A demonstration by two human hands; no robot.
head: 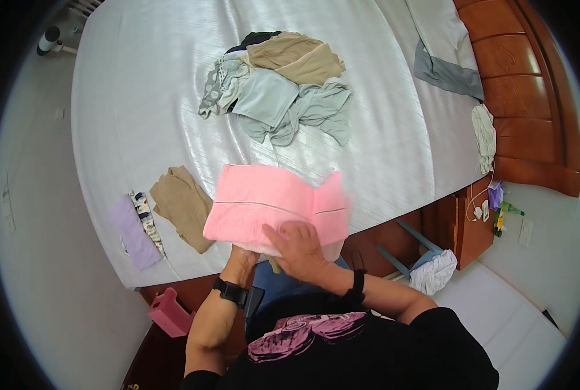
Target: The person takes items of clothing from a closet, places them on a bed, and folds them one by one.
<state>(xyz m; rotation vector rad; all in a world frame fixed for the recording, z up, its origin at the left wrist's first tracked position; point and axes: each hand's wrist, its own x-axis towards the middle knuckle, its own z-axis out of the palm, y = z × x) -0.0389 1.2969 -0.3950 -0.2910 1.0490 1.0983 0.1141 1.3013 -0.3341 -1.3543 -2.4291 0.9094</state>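
Note:
A pink plush towel (pixel 256 197), folded with a stitched band across it, is held in front of me over the bed's near edge. Its right flap is blurred. My left hand (pixel 245 254) reaches beneath the towel and supports it from below; its fingers are hidden. On top, near the lower edge, my right hand (pixel 299 247) rests palm down with thumb and fingers apart. To the left on the bed lie folded tan trousers (pixel 183 209), a folded patterned cloth (pixel 147 222) and a folded lilac cloth (pixel 135 234).
A heap of loose clothes (pixel 280 92) lies farther back on the silvery-white bedspread (pixel 139 112). The wooden headboard (pixel 524 92) is at right, above a nightstand (pixel 475 239). A blue stool (pixel 424 256) with white cloth and a pink stool (pixel 170 314) stand beside the bed.

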